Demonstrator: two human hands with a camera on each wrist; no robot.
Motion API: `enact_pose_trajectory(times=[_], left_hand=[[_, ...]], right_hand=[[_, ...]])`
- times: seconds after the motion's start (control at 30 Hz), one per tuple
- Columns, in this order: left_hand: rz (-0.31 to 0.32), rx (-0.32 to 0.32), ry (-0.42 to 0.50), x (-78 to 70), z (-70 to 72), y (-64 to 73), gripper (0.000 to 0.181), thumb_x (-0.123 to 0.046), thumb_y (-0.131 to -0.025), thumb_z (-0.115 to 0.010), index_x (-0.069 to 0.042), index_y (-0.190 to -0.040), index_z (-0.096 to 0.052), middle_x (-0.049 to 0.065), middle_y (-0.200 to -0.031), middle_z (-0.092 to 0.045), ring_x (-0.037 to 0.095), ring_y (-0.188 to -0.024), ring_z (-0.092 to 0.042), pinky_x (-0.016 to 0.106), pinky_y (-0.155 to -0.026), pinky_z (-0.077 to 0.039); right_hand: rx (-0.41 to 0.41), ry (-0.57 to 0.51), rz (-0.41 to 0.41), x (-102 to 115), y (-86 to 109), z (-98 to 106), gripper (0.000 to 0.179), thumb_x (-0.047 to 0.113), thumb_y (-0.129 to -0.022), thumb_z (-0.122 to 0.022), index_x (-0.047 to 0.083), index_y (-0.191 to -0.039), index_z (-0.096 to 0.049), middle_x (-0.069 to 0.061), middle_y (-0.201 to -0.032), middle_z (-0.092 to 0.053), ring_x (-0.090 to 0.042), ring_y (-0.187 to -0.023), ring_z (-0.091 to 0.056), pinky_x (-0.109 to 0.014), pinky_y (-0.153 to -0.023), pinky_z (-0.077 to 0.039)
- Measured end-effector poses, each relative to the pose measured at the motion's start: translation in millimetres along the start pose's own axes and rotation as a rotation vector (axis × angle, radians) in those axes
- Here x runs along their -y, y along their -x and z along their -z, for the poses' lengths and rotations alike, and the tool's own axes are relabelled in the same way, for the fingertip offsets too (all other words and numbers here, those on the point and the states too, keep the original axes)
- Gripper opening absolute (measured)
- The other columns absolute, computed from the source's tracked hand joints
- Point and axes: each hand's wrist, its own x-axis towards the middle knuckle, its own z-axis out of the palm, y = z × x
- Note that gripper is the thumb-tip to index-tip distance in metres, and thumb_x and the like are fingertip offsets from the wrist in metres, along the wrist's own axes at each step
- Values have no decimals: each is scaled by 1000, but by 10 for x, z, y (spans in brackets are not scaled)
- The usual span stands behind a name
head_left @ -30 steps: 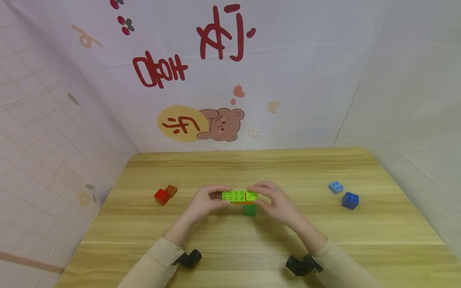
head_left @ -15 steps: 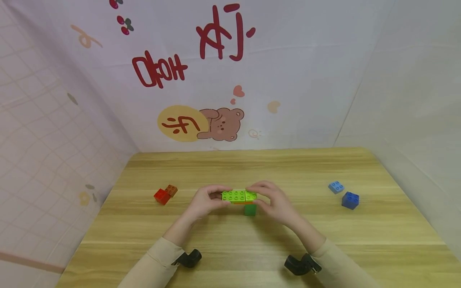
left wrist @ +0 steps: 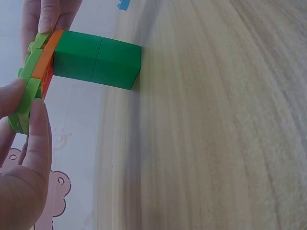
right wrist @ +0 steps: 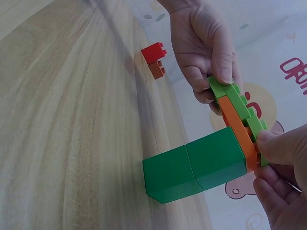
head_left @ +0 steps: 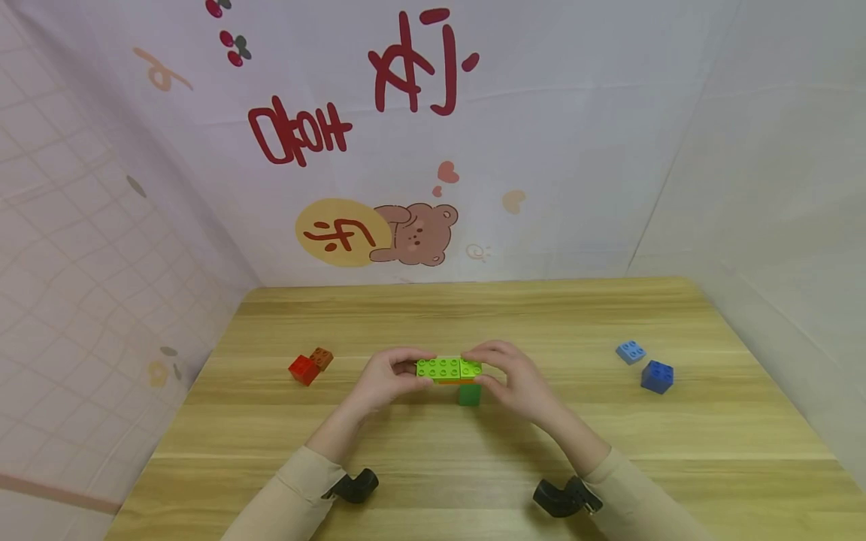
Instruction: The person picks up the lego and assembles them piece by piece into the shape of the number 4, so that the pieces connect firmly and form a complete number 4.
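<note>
My left hand pinches the left end of a long lime green brick between thumb and fingers. A small lime brick lies at its right end, pinched by my right hand. Both lime bricks sit on an orange brick, whose right part rests on a tower of two dark green bricks. That tower stands upright on the table, and the long lime brick overhangs it to the left. In the right wrist view, fingers partly cover the small lime brick.
A red brick and a brown brick lie together on the left of the wooden table. Over on the right are a light blue brick and a dark blue brick. A printed white cloth hangs behind.
The small lime brick has shifted slightly left with my right hand, and the narrow orange gap between the two lime bricks has closed. My left hand stays in place.
</note>
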Motion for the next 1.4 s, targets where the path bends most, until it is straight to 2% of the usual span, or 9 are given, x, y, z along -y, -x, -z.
enact_pose_trajectory(times=[0.47,1.07,1.4], left_hand=[[-3,-3,-2,7,11,13,39,0,-82,-78,5,-119,-68,18,-109,-68,25,-90,-64,24,-74,-55],[0,-1,8,19,-3,3,38,2,-82,-78,5,-119,-68,17,-107,-68,34,-94,-63,24,-74,-55],[6,-11,0,22,-1,3,38,2,-82,-78,5,-119,-69,17,-106,-68,30,-92,-64,24,-74,-55]], right_hand=[[21,17,-9,28,-21,25,39,1,-80,-80,8,-118,-72,-6,-115,-66,-27,-109,-60,-49,-93,-50],[37,30,-5,27,-17,43,40,2,-80,-80,9,-118,-72,-5,-114,-65,-26,-108,-60,-47,-91,-51],[31,46,17,26,-30,47,40,1,-78,-82,9,-116,-73,-5,-113,-66,-26,-107,-60,-46,-90,-52]])
